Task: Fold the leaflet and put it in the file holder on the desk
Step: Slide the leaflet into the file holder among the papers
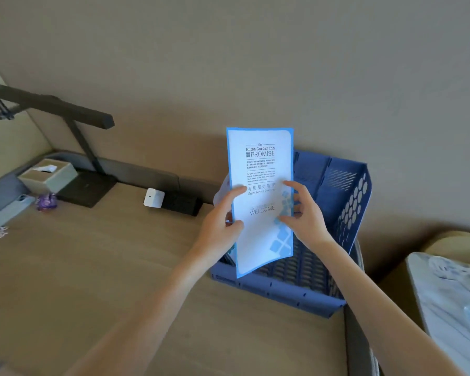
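Blue-bordered leaflet [261, 196] (cover reads WELCOME) stands upright over the blue file holder [345, 202] on the worktop [92, 267], pinched at both side edges: left hand [220, 226] fingers [235, 192] and right hand [307, 215] fingers clasp it.

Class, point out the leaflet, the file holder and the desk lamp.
leaflet [261, 169]: head view, upper printed panel.
file holder [354, 202]: head view, perforated right side wall.
desk lamp [87, 189]: head view, flat black base.

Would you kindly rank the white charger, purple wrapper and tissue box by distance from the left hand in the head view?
From the left hand:
1. White charger, just to its left, by the wall.
2. Purple wrapper, farther left, beside the lamp base.
3. Tissue box, far left, behind the wrapper.
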Demonstrator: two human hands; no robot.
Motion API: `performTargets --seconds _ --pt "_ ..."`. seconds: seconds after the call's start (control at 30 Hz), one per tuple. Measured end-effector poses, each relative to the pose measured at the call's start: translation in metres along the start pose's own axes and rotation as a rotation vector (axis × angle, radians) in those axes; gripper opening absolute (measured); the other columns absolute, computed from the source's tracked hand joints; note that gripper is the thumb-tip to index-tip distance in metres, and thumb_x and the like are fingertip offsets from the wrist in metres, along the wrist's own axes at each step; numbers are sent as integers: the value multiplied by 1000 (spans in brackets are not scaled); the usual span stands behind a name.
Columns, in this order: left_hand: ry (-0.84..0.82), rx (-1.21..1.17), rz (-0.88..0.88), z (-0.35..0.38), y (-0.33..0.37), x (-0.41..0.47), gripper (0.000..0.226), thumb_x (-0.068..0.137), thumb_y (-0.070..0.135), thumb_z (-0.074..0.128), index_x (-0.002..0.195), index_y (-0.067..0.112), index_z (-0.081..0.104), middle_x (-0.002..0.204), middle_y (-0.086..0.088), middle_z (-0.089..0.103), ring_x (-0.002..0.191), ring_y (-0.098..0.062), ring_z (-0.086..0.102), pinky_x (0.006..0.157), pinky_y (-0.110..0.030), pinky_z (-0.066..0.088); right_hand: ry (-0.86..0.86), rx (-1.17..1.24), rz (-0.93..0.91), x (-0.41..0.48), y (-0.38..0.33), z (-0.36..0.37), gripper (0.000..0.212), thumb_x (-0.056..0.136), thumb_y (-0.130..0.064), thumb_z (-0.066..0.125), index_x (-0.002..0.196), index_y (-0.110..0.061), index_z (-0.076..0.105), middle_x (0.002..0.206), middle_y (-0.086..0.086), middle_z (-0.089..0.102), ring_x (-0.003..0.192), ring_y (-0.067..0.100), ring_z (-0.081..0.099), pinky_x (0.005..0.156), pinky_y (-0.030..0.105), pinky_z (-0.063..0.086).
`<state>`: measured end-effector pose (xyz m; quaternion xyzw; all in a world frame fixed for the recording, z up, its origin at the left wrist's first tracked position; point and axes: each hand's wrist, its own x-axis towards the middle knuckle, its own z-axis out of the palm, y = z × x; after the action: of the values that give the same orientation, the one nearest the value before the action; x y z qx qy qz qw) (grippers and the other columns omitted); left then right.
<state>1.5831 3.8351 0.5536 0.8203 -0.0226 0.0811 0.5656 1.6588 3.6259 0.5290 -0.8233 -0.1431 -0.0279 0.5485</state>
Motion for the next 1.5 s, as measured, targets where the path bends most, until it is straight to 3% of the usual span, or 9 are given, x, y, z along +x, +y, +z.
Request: performTargets --seconds 0.2,0.33,0.43,0.57,0.73,0.9,1.17,1.33,1.5 --pt "46 210 -82 27 -34 9 75 87 1 50 134 57 32 83 -18 63 68 -34 58 60 -37 46 -127 -24 -53 40 51 10 82 81 3 73 126 -58 44 97 -28 58 75 9 56 69 17 53" --pt "128 206 -131 47 -58 12 78 90 3 52 134 63 29 90 -19 66 65 -37 58 60 -48 51 -194 -44 -74 58 76 23 84 83 3 73 128 -62 42 105 -42 54 88 6 60 76 13 53" --pt "207 226 -149 53 -72 15 78 88 2 55 134 61 31 83 -2 66 54 -21 54 55 -38 49 -227 -48 -79 73 90 31 84 84 1 72 131 -61 41 109 -37 53 92 6 57 90 27 52" --pt "255 276 -134 61 -83 15 77 88 1 57 138 53 32 117 35 58 51 -9 50 59 -28 51 -278 -20 -100 86 104 39 84 84 0 72 135 -58 41 125 -21 55 114 14 57 102 35 50" --pt "336 320 -157 77 -98 10 77 86 -4 57 143 44 37 84 -11 63 47 -12 40 54 -27 44 -340 -7 -105 95 120 51 84 83 3 72 135 -55 41 135 -3 57 118 14 57 102 38 51" --pt "388 353 -123 89 -107 10 77 86 -6 59 143 40 36 84 6 57 45 -5 37 51 -1 34 -384 -8 -128 108 131 60 89 80 4 74 134 -59 39 128 -8 58 109 4 56 99 35 52" --pt "424 348 -153 96 -119 10 71 89 -5 57 141 40 37 107 -11 62 54 0 45 61 -11 40 -511 -12 -134 118 140 72 94 71 -10 85 137 -57 37 126 -45 45 114 -16 46 99 25 44" --pt "438 378 -209 98 -121 12 67 88 -5 58 138 35 40 84 17 51 59 -4 49 63 -15 43 -496 -5 -145 118 140 77 95 72 -7 85 136 -59 37 135 -18 50 116 -14 46 107 37 46" --pt "446 378 -217 100 -121 16 63 89 -2 58 134 37 39 69 19 44 61 -1 51 59 -7 40 -470 -24 -172 122 136 76 94 74 -10 84 137 -60 35 143 -15 48 130 9 47 110 45 44"
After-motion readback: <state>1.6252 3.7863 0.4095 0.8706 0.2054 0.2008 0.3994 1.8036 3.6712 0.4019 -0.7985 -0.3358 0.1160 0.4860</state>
